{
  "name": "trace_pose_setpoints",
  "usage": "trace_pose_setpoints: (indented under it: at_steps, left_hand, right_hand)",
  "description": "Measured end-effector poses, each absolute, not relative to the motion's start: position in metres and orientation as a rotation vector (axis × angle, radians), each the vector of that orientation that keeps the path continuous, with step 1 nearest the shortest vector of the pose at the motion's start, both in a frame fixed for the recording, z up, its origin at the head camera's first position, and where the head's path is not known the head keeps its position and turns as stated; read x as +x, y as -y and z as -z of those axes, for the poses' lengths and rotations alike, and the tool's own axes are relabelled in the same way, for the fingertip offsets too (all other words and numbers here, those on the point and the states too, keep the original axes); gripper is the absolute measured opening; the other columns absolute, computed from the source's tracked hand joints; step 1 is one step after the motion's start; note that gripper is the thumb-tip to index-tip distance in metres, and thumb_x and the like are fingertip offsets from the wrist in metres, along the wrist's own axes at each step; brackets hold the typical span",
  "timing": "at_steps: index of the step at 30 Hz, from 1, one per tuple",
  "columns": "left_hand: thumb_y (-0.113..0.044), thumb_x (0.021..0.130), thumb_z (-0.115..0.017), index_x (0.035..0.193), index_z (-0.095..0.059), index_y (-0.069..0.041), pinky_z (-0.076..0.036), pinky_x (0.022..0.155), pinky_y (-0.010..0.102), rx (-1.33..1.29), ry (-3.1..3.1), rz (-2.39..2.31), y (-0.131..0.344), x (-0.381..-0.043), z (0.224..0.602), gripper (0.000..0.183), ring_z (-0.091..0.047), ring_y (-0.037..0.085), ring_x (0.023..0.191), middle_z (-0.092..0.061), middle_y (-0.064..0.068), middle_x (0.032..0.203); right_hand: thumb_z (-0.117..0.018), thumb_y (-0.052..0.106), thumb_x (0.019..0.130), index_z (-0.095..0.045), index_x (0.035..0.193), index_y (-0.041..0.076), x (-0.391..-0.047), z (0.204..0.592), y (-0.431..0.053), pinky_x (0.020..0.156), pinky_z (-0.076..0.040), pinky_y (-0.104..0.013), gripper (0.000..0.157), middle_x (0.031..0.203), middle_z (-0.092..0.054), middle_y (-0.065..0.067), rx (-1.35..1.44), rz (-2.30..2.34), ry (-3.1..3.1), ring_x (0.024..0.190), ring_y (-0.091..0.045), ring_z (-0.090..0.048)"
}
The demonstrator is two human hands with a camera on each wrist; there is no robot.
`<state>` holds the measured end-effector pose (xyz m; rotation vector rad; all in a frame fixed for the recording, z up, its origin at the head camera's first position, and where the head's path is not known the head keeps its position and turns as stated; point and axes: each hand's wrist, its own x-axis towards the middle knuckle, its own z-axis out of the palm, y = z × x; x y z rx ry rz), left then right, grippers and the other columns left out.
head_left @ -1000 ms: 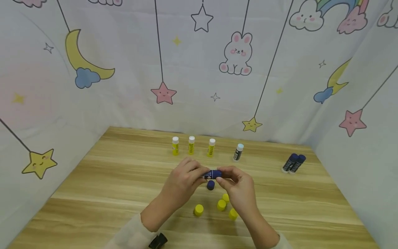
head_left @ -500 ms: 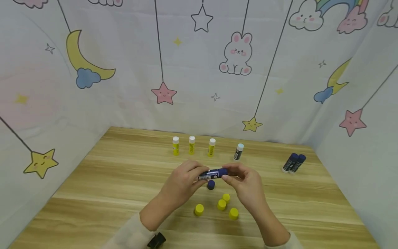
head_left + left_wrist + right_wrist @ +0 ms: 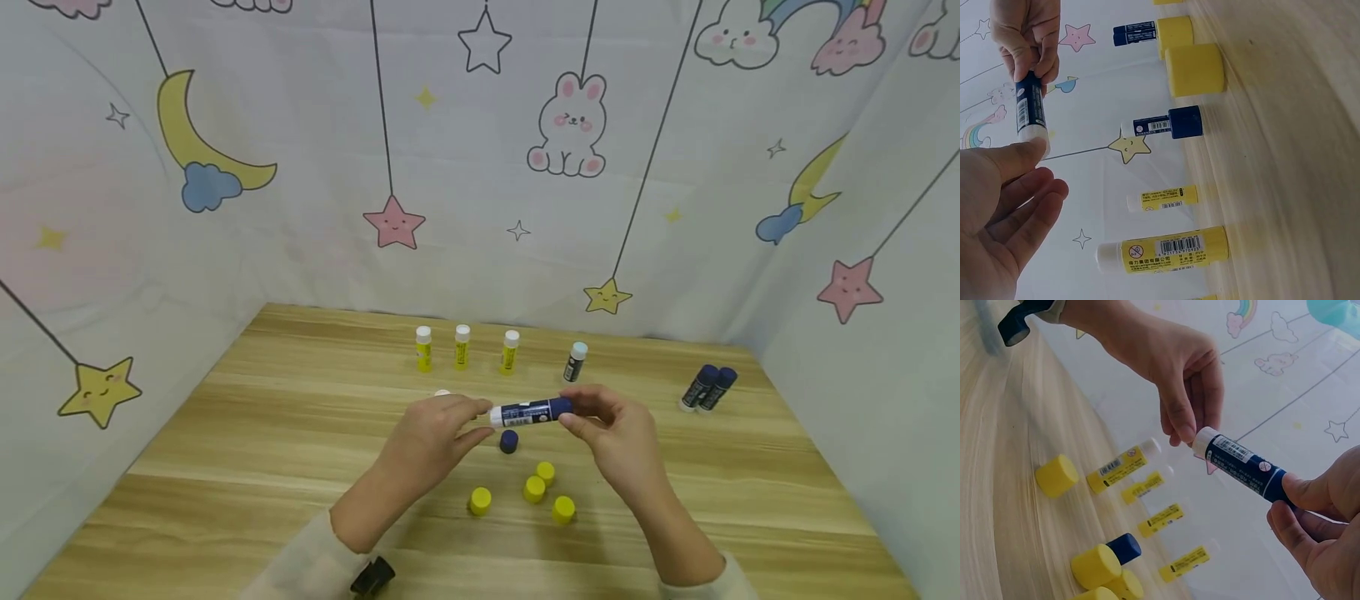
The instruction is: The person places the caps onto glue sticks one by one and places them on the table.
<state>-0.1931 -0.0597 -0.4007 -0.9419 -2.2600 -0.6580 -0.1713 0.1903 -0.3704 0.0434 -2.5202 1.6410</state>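
Stick (image 3: 528, 413) held above the bench (image 3: 262, 417): right hand's (image 3: 622, 429) fingers pinch its capped end; left hand's (image 3: 423, 437) fingers meet its white end, grip undetermined. Judged done: this, plus two capped sticks (image 3: 698, 388) rightward. Apparently left: four yellow sticks (image 3: 424, 356) and one dark stick (image 3: 574, 364) beyond the fingers, uncapped; five loose caps (image 3: 535, 489) below.

Along the far side of the wood-grained worktop (image 3: 225, 467), three white-topped yellow sticks (image 3: 509, 357) and a pale-topped dark-blue stick (image 3: 574, 365) are stood upright, with a fourth yellow stick (image 3: 1117, 468) set nearer, mostly hidden in the head view. Two capped dark-blue sticks (image 3: 698, 389) are placed side by side at the right. Across the middle and front, one dark-blue cap (image 3: 509, 442) and four yellow caps (image 3: 480, 502) are scattered.
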Motion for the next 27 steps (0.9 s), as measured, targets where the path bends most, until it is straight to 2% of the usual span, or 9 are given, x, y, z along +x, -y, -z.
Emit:
trace_pose_setpoints:
  at_steps: [11, 21, 27]
  left_hand:
    - [-0.014, 0.087, -0.081, 0.094, -0.078, -0.015, -0.057, 0.067, 0.019, -0.93, 2.276, 0.641, 0.061, -0.193, 0.399, 0.007, -0.07, 0.004, 0.076, -0.077, -0.005, 0.089]
    - [-0.012, 0.085, -0.083, 0.089, -0.077, -0.015, -0.055, 0.062, 0.019, -0.879, 2.305, 0.642, 0.068, -0.192, 0.401, 0.008, -0.066, 0.003, 0.069, -0.075, -0.006, 0.081]
    - [-0.016, 0.088, -0.081, 0.09, -0.077, -0.016, -0.052, 0.058, 0.017, -0.8, 2.328, 0.621, 0.072, -0.193, 0.401, 0.005, -0.061, 0.0, 0.064, -0.073, -0.008, 0.078]
  right_hand:
    - [-0.073, 0.01, 0.094, -0.073, 0.119, 0.012, -0.169, 0.365, -0.209, 0.083, -0.058, -0.02, 0.024, 0.112, -0.072, -0.006, 0.025, -1.497, 2.577, 0.104, -0.02, -0.068]
    - [-0.073, 0.013, 0.095, -0.073, 0.12, 0.009, -0.177, 0.364, -0.249, 0.077, -0.057, -0.017, 0.025, 0.109, -0.075, -0.009, 0.05, -1.158, 2.623, 0.101, -0.024, -0.071]
    - [-0.073, 0.013, 0.094, -0.074, 0.118, 0.007, -0.187, 0.356, -0.274, 0.066, -0.057, -0.025, 0.024, 0.104, -0.076, -0.013, 0.099, -0.864, 2.651, 0.09, -0.029, -0.075]
